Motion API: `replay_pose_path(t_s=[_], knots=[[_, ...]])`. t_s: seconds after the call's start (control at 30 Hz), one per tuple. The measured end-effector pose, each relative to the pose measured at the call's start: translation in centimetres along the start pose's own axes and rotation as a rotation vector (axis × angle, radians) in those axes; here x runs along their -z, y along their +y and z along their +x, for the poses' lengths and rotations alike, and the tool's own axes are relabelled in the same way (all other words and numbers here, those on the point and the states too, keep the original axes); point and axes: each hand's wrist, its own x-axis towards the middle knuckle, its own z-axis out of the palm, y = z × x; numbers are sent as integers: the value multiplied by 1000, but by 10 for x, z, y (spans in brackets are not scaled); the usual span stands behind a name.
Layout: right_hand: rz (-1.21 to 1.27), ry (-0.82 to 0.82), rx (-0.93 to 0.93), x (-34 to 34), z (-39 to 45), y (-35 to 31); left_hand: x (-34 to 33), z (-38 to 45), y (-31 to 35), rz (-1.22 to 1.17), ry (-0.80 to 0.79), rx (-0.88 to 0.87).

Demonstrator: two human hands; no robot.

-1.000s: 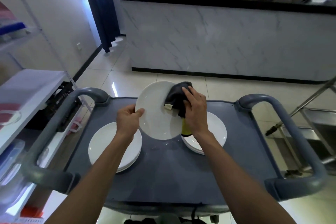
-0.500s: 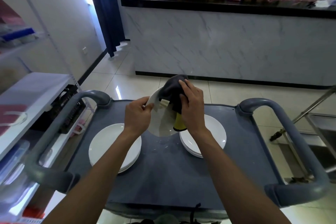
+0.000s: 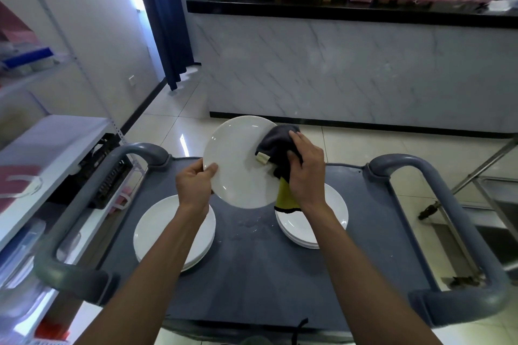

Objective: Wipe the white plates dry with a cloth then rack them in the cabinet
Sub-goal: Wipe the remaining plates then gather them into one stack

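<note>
Glossy smooth white plate point(image 3: 238, 162); soft matt dark cloth point(image 3: 276, 145) at its 3 o'clock; matt grey plastic cart point(image 3: 252, 260); glossy floor tiles point(image 3: 364, 145).

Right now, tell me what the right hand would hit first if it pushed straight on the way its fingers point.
The right hand already presses the dark cloth onto the held plate. Past the plate's far rim the way looks free, with floor and then the marble counter behind, though depth is unclear.

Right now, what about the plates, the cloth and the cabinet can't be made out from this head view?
- Cabinet for racking: none can be identified in the head view.
- Back of the held plate: faces away from the camera.
- Cloth: partly covered by the right hand.
- Left stack and right stack: forearms cross them; plate count unclear.
- Left hand: fingers behind the plate hidden.
</note>
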Motion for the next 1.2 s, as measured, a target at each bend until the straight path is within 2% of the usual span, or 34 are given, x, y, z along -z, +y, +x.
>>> replay_pose_path(t_s=[0.17,0.4,0.67,0.93,1.2], knots=[[98,-27,-110,2,-3,4,1,3,-4,-11,0,-7],[216,-101,-236,12,3,-1,7,14,-5,14,-113,12],[237,-236,-224,15,7,-5,21,28,-7,68,-158,-3],[230,-143,-323,8,-2,-8,22,27,-15,63,-208,-12],[188,-44,-163,6,-2,-18,15,29,-24,3,-210,148]])
